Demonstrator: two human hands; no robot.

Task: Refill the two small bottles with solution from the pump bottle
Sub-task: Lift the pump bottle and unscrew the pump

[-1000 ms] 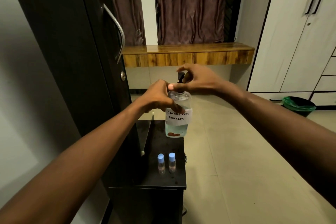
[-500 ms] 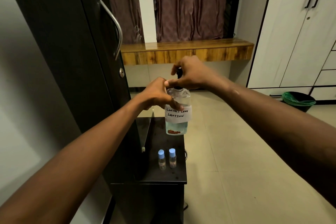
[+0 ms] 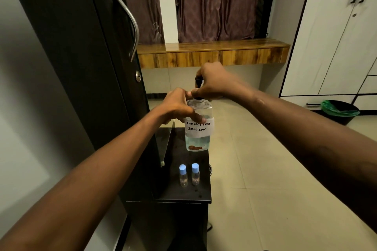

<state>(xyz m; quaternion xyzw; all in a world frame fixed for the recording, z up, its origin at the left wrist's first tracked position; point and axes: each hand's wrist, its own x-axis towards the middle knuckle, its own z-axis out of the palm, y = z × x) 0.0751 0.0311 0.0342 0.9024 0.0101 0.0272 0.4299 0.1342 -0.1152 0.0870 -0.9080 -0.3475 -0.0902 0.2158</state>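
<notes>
On top of the dark side cabinet (image 3: 184, 193), close against the tall black wardrobe door (image 3: 85, 51), stand three bottles in all: one pump bottle (image 3: 199, 128) and two small bottles. The pump bottle is clear, upright at the far end of the cabinet top, with one white paper label (image 3: 199, 126) handwritten "CONTACT LENS SOLUTION" and liquid showing below the label. The left small bottle (image 3: 183, 175) and the right small bottle (image 3: 195, 174) stand side by side nearer the front edge, just beside each other, each upright with one light blue cap on.

Both of the person's hands are on the pump bottle. The left hand (image 3: 178, 106) is wrapped around its shoulder, thumb lying across the top edge of the label, gripping the body firmly. The right hand (image 3: 214, 81) is closed over the black pump head (image 3: 198, 82), fingers curled around it at the neck; the black top peeks out at the left of the knuckles. Whether the pump is screwed down or loose I cannot tell from here.

Behind, one wooden shelf (image 3: 212, 53) runs under two maroon curtains (image 3: 214, 2). One dark bin with a green liner (image 3: 339, 109) sits on the floor by the white wardrobe (image 3: 336, 36).
</notes>
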